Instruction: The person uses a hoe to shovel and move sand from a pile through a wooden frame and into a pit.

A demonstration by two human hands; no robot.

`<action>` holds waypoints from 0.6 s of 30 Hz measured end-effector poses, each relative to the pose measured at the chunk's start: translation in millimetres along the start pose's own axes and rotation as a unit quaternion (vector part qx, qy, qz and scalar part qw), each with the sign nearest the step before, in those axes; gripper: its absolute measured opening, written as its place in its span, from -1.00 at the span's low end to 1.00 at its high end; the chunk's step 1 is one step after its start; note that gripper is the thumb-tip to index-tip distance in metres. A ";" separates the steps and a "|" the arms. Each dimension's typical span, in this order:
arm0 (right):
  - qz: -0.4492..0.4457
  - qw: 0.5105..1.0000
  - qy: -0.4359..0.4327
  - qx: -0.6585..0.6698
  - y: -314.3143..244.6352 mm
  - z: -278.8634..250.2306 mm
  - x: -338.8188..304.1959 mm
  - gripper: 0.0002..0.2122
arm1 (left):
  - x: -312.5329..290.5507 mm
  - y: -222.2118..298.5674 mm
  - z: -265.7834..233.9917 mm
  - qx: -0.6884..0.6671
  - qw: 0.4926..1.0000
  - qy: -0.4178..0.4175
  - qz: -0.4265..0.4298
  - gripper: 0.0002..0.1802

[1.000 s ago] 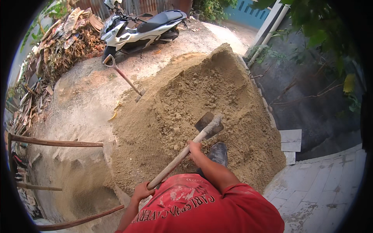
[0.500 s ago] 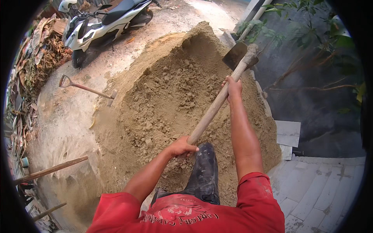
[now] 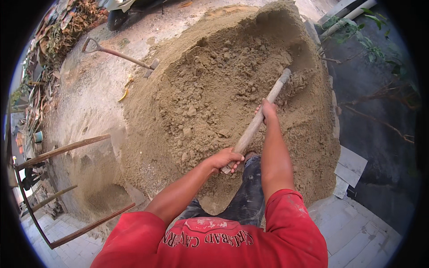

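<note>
Both hands grip the long wooden handle of a hoe [image 3: 250, 132], which slants from near my legs up to the far right. My left hand [image 3: 225, 160] is wrapped round its near end. Farther up, about midway along the handle, my right hand [image 3: 267, 110] is closed round it. The hoe's far end rests against the big heap of brown sand [image 3: 210, 98], and its blade is hidden from sight there. Loose lumps of sand lie in the hollow before me.
A shovel [image 3: 117, 59] leans into the heap's left side. Wooden-handled frame, perhaps a cart [image 3: 67, 149], stands at lower left. A parked motorbike [image 3: 118, 15] shows at the top. Plants overhang a dark surface at right, beside pale boards [image 3: 351, 165].
The hoe head has come down from raised, with its blade showing, into the sand. Both hands have shifted with the handle, and the view has turned, moving the motorbike partly out of sight.
</note>
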State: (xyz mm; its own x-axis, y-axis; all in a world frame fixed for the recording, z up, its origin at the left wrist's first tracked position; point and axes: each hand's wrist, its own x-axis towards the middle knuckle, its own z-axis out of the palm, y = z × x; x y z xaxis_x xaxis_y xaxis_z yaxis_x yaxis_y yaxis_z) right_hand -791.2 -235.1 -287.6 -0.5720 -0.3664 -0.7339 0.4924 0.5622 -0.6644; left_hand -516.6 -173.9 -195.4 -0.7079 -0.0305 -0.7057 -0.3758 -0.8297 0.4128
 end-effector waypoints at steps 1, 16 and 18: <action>0.016 1.000 -0.006 0.004 26.5 8.9 -20.6 -0.67 | -26.0 -16.3 -7.4 0.000 1.000 0.003 -0.022 -0.67; 0.226 0.925 -0.235 0.195 156.4 97.6 -199.6 -0.74 | -305.2 -101.0 41.6 -0.153 0.981 0.091 -0.080 -0.68; 0.249 0.914 -0.244 0.207 183.2 106.4 -161.8 -0.73 | -299.8 -101.4 38.9 -0.182 0.969 0.141 -0.088 -0.72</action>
State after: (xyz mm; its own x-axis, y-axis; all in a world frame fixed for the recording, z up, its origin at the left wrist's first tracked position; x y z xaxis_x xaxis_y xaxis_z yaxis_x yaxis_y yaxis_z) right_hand -538.6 -151.7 -305.6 0.1009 -0.4852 -0.8686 0.8761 0.4569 -0.1535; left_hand -289.5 -58.9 -3.3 -0.4405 0.0211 -0.8975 -0.2038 -0.9760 0.0771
